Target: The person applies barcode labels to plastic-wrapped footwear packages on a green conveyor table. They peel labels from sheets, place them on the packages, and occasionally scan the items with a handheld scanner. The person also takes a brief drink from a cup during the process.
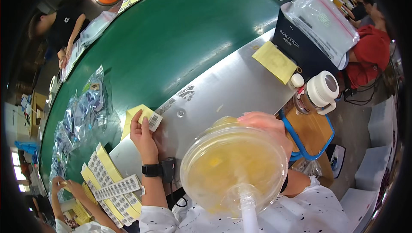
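Observation:
Close to the camera, a clear plastic drink cup (pixel 214 160) with a domed lid and pale yellow contents fills the lower middle. A wide straw (pixel 249 211) rises from its lid toward me. My right hand (pixel 268 126) is wrapped round the cup's far right side; most of its fingers are hidden. Over the metal table edge, my left hand (pixel 142 137) pinches a yellow backing sheet bearing a white barcode label (pixel 154 122) between thumb and fingers. A dark band circles the left wrist.
Bagged blue items (pixel 81 108) lie on the green belt (pixel 171 35). Barcode label sheets (pixel 113 185) overlap beside my left forearm. At right stand a black box (pixel 296 39) with plastic bags, a white-lidded bottle (pixel 322 89) and a blue-edged stool (pixel 315 134). Co-workers' hands (pixel 64 57) are across the belt.

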The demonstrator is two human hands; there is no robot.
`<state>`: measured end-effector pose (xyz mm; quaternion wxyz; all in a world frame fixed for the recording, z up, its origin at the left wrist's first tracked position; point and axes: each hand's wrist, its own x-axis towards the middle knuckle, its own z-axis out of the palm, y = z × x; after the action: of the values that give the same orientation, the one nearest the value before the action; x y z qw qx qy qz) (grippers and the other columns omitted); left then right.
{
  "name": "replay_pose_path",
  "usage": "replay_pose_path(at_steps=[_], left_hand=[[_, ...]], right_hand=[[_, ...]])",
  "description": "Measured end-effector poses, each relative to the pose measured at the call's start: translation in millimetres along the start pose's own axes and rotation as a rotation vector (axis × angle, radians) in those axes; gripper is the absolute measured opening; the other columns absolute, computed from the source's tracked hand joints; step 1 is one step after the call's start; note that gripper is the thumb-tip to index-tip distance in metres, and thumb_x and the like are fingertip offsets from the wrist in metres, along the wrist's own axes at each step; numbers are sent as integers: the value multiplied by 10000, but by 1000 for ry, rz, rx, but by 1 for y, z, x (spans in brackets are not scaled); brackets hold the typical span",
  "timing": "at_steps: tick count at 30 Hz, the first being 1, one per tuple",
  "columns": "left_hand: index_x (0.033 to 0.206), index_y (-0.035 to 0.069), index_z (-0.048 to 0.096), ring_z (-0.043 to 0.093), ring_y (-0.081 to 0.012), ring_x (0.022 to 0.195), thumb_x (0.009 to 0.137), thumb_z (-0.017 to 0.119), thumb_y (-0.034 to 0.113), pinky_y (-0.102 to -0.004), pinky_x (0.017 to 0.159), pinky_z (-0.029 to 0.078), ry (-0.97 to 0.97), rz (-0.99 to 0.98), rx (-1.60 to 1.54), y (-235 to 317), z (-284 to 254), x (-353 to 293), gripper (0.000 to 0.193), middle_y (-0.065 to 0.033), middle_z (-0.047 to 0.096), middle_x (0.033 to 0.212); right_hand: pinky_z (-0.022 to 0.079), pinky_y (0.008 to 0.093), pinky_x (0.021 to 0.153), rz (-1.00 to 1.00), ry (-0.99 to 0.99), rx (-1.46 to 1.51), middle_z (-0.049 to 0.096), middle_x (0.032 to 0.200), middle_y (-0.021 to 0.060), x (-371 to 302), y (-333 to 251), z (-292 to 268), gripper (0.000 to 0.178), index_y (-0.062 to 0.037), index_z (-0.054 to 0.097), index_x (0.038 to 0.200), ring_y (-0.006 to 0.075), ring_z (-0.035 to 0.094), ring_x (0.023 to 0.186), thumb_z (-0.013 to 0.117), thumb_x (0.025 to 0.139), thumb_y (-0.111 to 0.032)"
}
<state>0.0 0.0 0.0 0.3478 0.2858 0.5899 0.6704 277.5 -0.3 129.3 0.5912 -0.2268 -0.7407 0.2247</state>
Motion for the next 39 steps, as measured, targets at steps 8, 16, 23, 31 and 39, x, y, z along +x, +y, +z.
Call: replay_pose_path(at_steps=[8, 16, 23, 31, 39], left_hand=[[1231, 21, 578, 403, 0, 588, 950, 574, 114, -167, 507, 312, 9, 11, -77, -4, -4, -3, 296, 77, 407, 704], [1234, 19, 575, 432, -5, 604, 950, 573, 113, -166, 522, 348, 11, 14, -79, -5, 1, 5, 299, 72, 416, 717], [1242, 15, 563, 517, -20, 648, 952, 570, 112, -167, 542, 397, 44, -8, -37, 2, 0, -3, 306, 43, 492, 753], [1231, 31, 578, 417, 0, 587, 951, 571, 121, -163, 502, 312, 31, 4, -30, 3, 0, -4, 293, 68, 440, 710], [1227, 31, 582, 396, 5, 584, 950, 573, 122, -161, 500, 295, 21, 8, -54, 4, 2, -3, 291, 74, 427, 703]], right_hand=[[474, 444, 864, 58, -36, -60, 535, 1155, 224, -8, -5, 7, 691, 21, 466, 1200, 345, 554, 992, 855, 650, -133], [466, 457, 880, 34, -36, -45, 535, 1162, 214, -6, 0, 9, 694, 20, 477, 1198, 347, 549, 1002, 859, 645, -152], [454, 474, 893, 19, -16, -17, 542, 1160, 220, -7, 4, 9, 701, 19, 473, 1202, 352, 547, 1002, 861, 642, -151], [452, 489, 897, 21, -18, -45, 541, 1161, 235, -1, 0, 5, 719, 11, 449, 1215, 348, 553, 997, 862, 649, -153], [449, 493, 914, -11, -25, -52, 538, 1165, 236, -4, 5, 3, 707, 19, 453, 1209, 340, 553, 1004, 855, 652, -147]])
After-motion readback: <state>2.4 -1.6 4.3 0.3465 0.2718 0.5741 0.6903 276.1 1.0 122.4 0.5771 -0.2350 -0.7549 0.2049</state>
